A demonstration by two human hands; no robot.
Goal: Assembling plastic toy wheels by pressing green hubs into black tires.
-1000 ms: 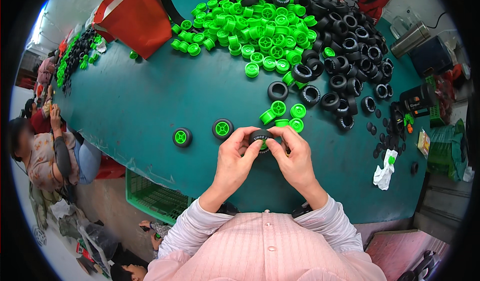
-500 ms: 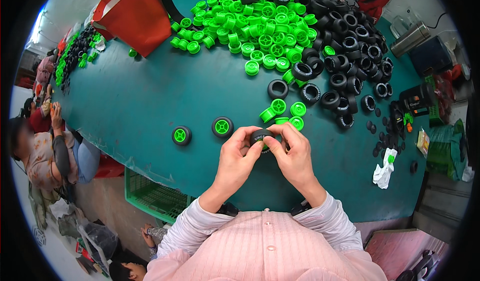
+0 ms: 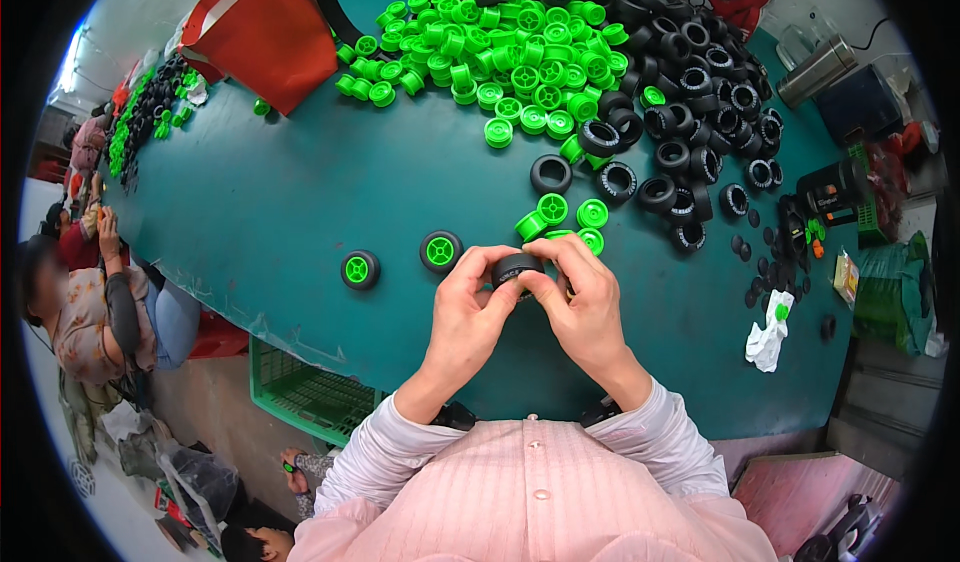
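Both my hands grip one black toy tire (image 3: 513, 266) above the near part of the green table. My left hand (image 3: 467, 307) pinches its left side, thumb in front. My right hand (image 3: 580, 302) holds the right side, with the thumb on the near face and fingers over the top. Whether a rim sits inside the tire is hidden by my fingers. Just beyond my hands lie several loose green wheel rims (image 3: 551, 209). To the left, two wheels with black tires around green rims, a nearer one (image 3: 440, 252) and a farther one (image 3: 360, 270), rest on the table.
A heap of green rims (image 3: 500, 52) spreads across the back, beside a pile of black tires (image 3: 700, 92). A red bag (image 3: 262, 42) stands at back left. White crumpled paper (image 3: 767, 337) and a metal flask (image 3: 818, 70) lie right. Another person (image 3: 95, 312) sits at far left.
The tire has tilted in my hands; the green that showed beneath it is now out of sight. My right fingers have shifted slightly left over its top.
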